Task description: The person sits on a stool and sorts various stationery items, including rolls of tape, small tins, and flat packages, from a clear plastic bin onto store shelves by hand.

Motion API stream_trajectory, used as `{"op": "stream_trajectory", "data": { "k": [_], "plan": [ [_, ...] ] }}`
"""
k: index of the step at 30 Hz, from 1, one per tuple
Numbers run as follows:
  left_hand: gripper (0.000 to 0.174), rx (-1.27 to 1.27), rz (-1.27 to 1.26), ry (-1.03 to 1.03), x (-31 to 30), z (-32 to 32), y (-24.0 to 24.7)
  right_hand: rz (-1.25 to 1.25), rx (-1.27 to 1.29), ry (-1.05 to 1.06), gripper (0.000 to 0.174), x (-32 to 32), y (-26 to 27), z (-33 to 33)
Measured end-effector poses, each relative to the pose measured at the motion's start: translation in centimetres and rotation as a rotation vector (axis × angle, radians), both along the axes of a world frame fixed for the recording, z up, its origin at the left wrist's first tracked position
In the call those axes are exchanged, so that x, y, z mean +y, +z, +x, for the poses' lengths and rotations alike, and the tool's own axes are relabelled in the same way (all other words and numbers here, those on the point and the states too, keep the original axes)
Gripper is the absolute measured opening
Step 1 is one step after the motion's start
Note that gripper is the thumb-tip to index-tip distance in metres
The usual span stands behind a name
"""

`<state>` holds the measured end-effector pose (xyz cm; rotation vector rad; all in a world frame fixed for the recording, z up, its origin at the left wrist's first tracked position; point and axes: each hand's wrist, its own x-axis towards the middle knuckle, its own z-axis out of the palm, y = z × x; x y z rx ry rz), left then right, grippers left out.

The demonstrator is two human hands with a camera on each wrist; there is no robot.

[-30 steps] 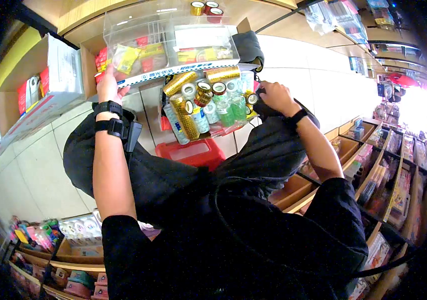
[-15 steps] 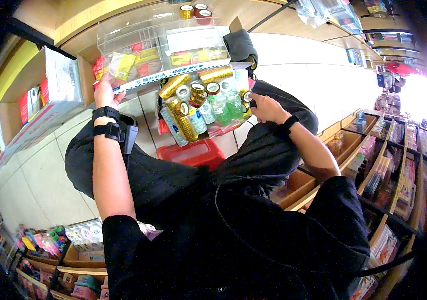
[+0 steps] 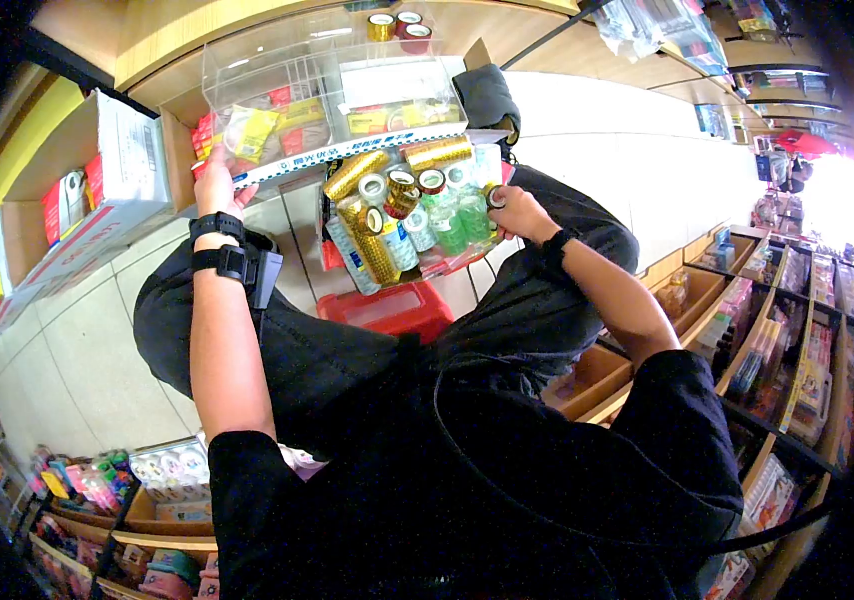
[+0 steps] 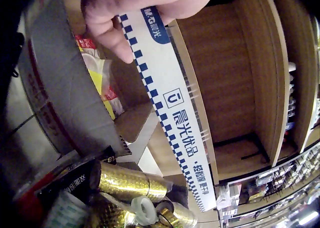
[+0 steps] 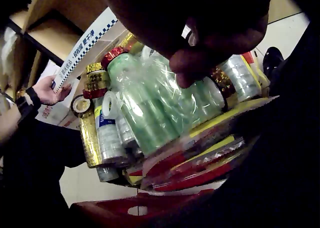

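Observation:
My left hand grips the left front corner of a clear plastic display tray, whose front edge bears a white strip with blue checks. In the left wrist view the fingers curl round the end of that strip. The tray has divided compartments with yellow and red packets in them. My right hand is at the right side of a box packed with tape, its fingertips pinching a small gold roll of tape. Gold, white and green tape rolls fill the box beside it.
A red plastic case lies on the floor between my legs. Several small tape rolls stand on the shelf behind the tray. A cardboard box with packets is at the left; stocked shelves line the right.
My right hand has come down from the box's upper right edge to the small gold roll and now pinches it. The left hand keeps its grip on the tray.

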<state>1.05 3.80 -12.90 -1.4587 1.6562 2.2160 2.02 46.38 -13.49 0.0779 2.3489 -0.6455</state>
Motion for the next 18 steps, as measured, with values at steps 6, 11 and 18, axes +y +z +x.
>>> {"op": "stream_trajectory", "data": {
  "k": [6,11,18],
  "plan": [
    [0.049,0.011,-0.016,0.029,0.2,0.1,0.0,0.139,0.116,0.022,0.020,-0.1,-0.1,-0.4],
    [0.046,0.008,0.009,0.021,0.1,0.1,0.0,0.138,0.227,0.093,0.021,1.1,0.3,-0.9],
    [0.045,0.025,-0.013,0.036,0.3,0.2,0.1,0.288,0.282,0.164,0.022,-0.5,5.1,0.0]
  ]
}}
